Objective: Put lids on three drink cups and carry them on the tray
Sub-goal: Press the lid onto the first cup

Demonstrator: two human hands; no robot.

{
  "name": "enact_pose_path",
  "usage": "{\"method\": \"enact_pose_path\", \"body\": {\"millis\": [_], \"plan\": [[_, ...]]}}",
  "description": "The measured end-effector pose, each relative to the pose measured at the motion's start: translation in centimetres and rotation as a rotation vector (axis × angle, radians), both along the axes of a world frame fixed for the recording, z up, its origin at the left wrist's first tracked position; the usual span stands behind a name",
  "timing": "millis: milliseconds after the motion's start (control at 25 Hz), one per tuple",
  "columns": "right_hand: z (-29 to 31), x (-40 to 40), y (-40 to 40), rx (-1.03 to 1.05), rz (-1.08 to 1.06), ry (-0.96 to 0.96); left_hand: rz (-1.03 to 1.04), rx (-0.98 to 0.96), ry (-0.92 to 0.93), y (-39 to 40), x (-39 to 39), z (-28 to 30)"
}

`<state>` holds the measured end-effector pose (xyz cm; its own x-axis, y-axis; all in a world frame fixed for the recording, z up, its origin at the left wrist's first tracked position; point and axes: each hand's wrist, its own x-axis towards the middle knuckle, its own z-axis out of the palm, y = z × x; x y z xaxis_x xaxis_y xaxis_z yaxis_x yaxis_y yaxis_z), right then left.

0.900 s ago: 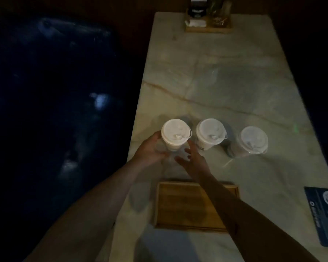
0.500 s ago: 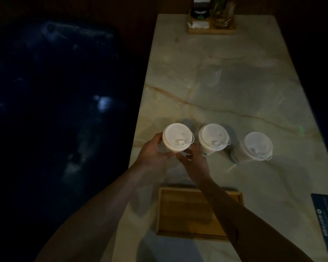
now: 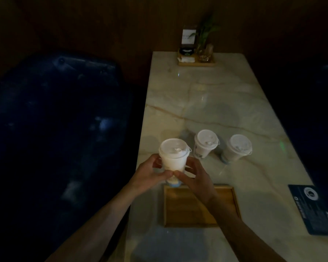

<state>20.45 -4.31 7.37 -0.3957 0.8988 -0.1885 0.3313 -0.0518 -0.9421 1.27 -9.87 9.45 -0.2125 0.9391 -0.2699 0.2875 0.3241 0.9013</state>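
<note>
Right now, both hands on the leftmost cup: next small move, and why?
Probably bring the held cup toward the body and set it down on the wooden tray. Both the left hand and right hand have a grip on it above the tray's far edge, its lid is on, and the tray holds nothing yet.

The lower wall of the held cup (image 3: 173,161) is covered by the left hand (image 3: 150,174) and right hand (image 3: 194,179); the tray (image 3: 227,207) is partly hidden by the right forearm; print on the dark card (image 3: 314,208), cut by the right edge, cannot be read.
</note>
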Motion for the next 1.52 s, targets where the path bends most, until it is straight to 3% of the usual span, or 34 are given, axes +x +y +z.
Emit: {"method": "enact_pose_path", "body": {"millis": [240,520,640,760,960,1160,1520], "plan": [[6.0,2.3,-6.8,-0.103,-0.006,0.218,-0.137,0.022,-0.033,-6.3,1.8,4.1],[8.7,5.5,-13.0,-0.157,-0.08,0.271,-0.23,0.07,-0.086,-11.9,5.0,7.3],[9.3,7.2,-14.3,-0.148,-0.16,0.295,-0.145,0.178,0.033,-13.1,6.5,8.2],[9.9,9.2,-15.0,-0.152,-0.169,0.295,-0.003,0.438,0.181,-13.6,8.0,9.4],[10.7,11.9,-16.3,-0.143,-0.196,0.331,-0.117,0.731,0.474,-12.9,12.1,11.5],[11.4,13.6,-16.6,-0.061,-0.23,0.307,-0.119,0.803,0.541,-12.4,14.9,12.0],[12.1,15.2,-16.4,0.054,-0.244,0.164,-0.143,0.752,0.543,-12.2,16.8,13.0]]}}
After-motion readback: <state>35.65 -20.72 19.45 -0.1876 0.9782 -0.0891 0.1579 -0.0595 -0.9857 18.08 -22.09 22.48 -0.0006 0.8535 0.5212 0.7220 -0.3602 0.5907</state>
